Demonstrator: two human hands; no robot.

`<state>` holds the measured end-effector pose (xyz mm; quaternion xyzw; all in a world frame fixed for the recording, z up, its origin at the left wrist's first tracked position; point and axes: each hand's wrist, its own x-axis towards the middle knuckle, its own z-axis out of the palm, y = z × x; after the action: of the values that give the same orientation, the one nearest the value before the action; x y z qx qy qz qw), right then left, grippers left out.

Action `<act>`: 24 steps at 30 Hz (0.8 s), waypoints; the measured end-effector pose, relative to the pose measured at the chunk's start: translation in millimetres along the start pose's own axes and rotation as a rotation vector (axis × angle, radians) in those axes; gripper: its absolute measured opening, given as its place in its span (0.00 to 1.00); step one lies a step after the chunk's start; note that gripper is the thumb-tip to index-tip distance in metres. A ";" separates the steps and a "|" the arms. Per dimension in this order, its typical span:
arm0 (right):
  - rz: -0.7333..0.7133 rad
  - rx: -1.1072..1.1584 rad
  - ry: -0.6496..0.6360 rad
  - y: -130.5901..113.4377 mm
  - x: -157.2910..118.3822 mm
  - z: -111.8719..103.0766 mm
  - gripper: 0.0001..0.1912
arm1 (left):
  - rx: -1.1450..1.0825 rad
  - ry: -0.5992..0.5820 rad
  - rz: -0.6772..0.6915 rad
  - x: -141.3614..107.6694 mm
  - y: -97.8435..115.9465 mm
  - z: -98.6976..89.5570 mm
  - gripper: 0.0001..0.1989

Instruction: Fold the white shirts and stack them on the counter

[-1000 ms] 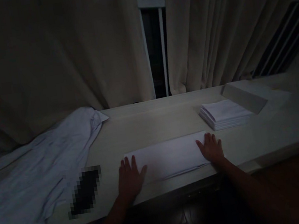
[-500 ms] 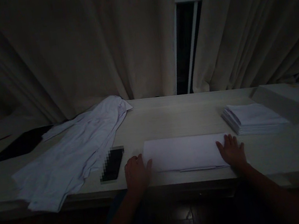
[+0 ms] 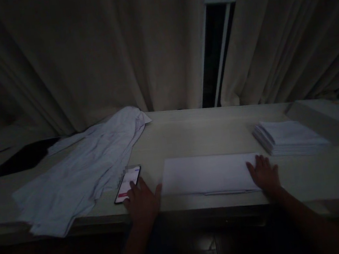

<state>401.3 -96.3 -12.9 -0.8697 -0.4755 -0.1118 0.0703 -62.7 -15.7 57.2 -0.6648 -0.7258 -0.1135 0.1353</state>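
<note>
The table [image 3: 196,133] is before my left hand [image 3: 142,201] and my right hand [image 3: 265,174]. On it, the shirt [image 3: 89,164] lies beyond my left hand, to its left. The cloth [image 3: 208,174], folded, is between my hands; the right one lies flat upon its right end, fingers apart. The stack [image 3: 291,134] is beyond this hand, rightward. Under my left fingers, also spread, is the phone [image 3: 132,175]; whether they touch it, I cannot tell.
</note>
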 end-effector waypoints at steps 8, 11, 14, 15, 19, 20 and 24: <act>0.006 0.005 -0.017 -0.7 1.2 2.6 0.42 | -0.339 -0.035 0.546 -26.9 95.8 -11.8 0.27; 0.017 0.001 -0.013 -0.4 2.3 4.9 0.42 | -0.431 -0.041 0.683 -25.7 149.2 -6.5 0.30; 0.018 -0.001 -0.025 0.2 2.4 3.6 0.42 | -0.461 -0.092 0.727 -13.7 184.2 4.0 0.35; 0.016 -0.001 -0.034 0.4 2.2 2.7 0.42 | -0.457 -0.122 0.715 -9.4 189.8 8.7 0.37; -0.003 -0.002 -0.051 0.1 1.7 1.1 0.42 | -0.424 -0.206 0.623 -1.4 190.4 28.9 0.40; 0.002 -0.002 -0.050 -0.1 1.8 1.5 0.42 | -0.422 -0.202 0.609 -1.8 188.3 32.7 0.40; 0.059 0.011 -0.067 1.7 2.6 3.2 0.43 | -0.417 -0.169 0.588 -5.6 183.8 38.7 0.40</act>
<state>404.5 -94.4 -15.4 -0.8863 -0.4523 -0.0778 0.0625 119.0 9.0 16.2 -0.8654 -0.4736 -0.1598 -0.0365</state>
